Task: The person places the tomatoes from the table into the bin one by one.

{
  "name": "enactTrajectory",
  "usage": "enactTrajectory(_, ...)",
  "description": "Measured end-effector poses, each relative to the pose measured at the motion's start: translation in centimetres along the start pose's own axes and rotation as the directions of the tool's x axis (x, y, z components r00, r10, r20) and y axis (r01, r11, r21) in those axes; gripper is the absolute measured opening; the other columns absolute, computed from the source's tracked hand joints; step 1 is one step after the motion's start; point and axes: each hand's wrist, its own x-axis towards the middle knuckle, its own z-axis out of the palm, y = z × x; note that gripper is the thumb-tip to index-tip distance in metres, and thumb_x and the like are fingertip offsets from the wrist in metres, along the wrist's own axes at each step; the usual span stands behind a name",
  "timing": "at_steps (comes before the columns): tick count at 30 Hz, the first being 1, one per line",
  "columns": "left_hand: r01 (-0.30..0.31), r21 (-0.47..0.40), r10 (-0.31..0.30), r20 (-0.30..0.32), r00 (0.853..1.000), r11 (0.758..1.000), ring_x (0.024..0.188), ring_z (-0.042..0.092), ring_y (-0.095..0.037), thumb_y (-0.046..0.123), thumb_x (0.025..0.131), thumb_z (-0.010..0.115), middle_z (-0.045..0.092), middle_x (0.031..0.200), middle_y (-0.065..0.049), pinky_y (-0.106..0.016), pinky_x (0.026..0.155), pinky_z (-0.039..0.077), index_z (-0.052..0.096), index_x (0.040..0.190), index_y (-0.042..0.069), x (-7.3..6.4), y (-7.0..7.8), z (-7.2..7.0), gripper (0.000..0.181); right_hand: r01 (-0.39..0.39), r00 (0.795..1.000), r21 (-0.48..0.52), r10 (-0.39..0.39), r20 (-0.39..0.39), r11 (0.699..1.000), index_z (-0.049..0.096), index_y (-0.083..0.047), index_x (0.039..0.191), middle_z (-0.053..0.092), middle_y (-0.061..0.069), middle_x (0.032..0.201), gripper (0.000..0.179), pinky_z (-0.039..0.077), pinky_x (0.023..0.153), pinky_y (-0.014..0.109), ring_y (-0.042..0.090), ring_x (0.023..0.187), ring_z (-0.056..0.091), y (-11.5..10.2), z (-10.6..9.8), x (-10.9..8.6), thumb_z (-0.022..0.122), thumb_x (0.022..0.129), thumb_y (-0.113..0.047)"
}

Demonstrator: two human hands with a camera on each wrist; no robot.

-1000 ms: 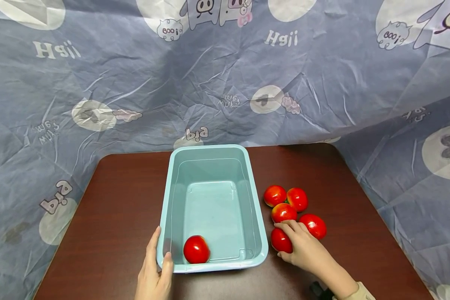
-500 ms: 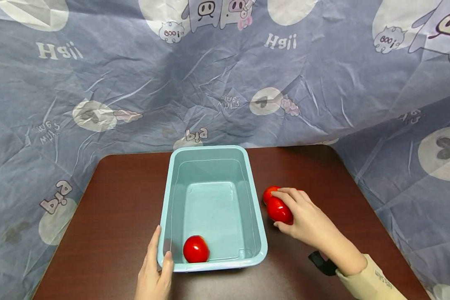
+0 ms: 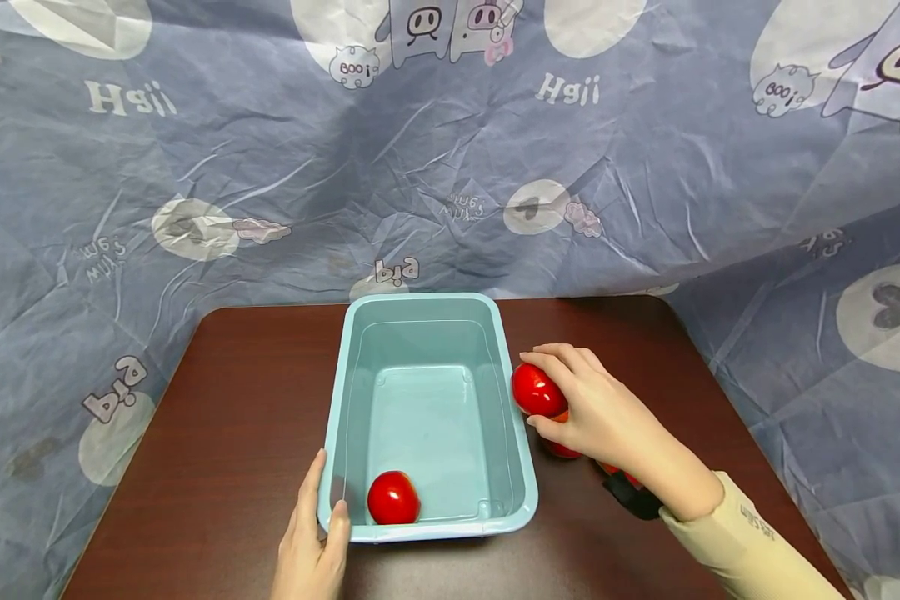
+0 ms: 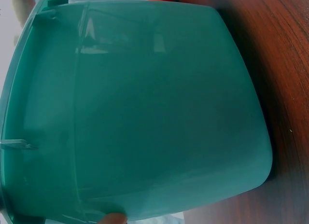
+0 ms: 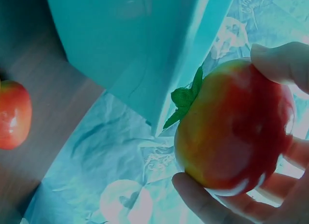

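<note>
My right hand (image 3: 598,408) grips a shiny red tomato (image 3: 538,390), thumb and fingers curled round it, at the right rim of a light blue plastic tub (image 3: 435,531). In the right wrist view that tomato (image 5: 236,127) shows a yellowish end with a green leafy calyx. Inside the tub, near its front left corner, lies another tomato (image 3: 393,498). My left hand (image 3: 311,533) rests at this same corner, fingers fairly straight along the outer wall and thumb at the front rim. A fingertip (image 4: 113,218) touches the tub wall in the left wrist view.
More tomatoes lie on the brown table (image 3: 255,417) right of the tub, partly hidden under my right hand and wrist; one tomato (image 5: 14,115) shows in the right wrist view. A wrinkled grey-blue printed cloth (image 3: 420,167) hangs behind the table.
My right hand has picked up a tomato from the near part of the group and carried it up and left to the tub's rim. The left hand stays at the tub's corner.
</note>
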Motion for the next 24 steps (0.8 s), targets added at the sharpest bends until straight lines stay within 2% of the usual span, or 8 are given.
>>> enactTrajectory(10, -0.012, 0.000, 0.012, -0.010, 1.000, 1.000, 0.118, 0.058, -0.041, 0.013, 0.097, 0.050, 0.049, 0.144, -0.022, -0.062, 0.093, 0.047, 0.028, 0.156, 0.028, -0.1, -0.1, 0.1, 0.065, 0.040, 0.999, 0.029, -0.041, 0.013, 0.999, 0.058, -0.011, 0.130, 0.055, 0.010, 0.130, 0.061, 0.058, 0.079, 0.043, 0.030, 0.118, 0.052, -1.2, -0.2, 1.2, 0.080, 0.074, -0.016)
enactTrajectory(24, -0.010, -0.001, 0.010, -0.004, 1.000, 1.000, 0.119, 0.058, -0.041, 0.014, 0.097, 0.049, 0.049, 0.144, -0.022, -0.061, 0.093, 0.047, 0.027, 0.156, 0.028, -0.1, 0.0, 0.1, 0.064, 0.093, 0.994, 0.047, -0.095, 0.045, 0.995, 0.058, -0.013, 0.131, 0.056, 0.007, 0.129, 0.062, 0.058, 0.080, 0.041, 0.029, 0.118, 0.053, -2.6, 1.2, 1.8, 0.081, 0.074, -0.019)
